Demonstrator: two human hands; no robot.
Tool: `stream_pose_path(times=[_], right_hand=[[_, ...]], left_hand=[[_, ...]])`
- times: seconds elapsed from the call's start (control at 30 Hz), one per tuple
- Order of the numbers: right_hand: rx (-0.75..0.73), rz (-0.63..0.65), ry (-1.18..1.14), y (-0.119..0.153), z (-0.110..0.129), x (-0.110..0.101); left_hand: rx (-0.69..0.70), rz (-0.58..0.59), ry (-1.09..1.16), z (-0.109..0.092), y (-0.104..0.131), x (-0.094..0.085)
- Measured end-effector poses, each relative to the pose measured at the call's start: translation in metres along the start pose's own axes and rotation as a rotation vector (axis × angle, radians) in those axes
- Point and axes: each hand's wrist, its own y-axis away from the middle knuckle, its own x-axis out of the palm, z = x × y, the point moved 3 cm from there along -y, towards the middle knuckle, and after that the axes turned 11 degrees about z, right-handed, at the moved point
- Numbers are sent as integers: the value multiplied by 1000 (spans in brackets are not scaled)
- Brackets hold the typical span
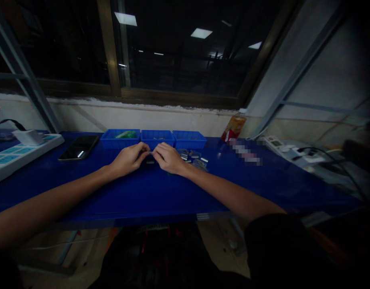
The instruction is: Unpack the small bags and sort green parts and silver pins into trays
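My left hand [130,159] and my right hand [169,157] meet above the blue table, fingertips pinched together. Between them is a small silvery piece [150,153], mostly covered by the fingers; its kind cannot be made out. Another small silvery strip [150,162] lies on the table just below the fingertips. Close by on the right, partly behind my right hand, is a pile of clear plastic bags [199,163] with several short silvery pieces [204,159] in or on it.
Three blue bins stand behind my hands: a left bin [108,143] with green material, a middle bin [157,143] with small pieces, and a right bin [189,143]. A phone [78,147] and power strip [49,143] lie left. A bottle [233,126] stands back right, near chargers [311,156].
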Motion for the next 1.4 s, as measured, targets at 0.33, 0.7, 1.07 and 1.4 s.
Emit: stream_pose_path(times=[0.33,0.7,1.07,1.4], right_hand=[[19,-29,-433,-1,-1,-7],[168,7,-555,-3,-12,3],[67,62,103,3,2,-2],[100,103,152,0,1,1]], left_hand=[[110,46,115,-5,-1,-3],[62,26,136,-8,-1,-6],[-74,56,29,3,-3,6],[-12,96,62,1,-3,9]])
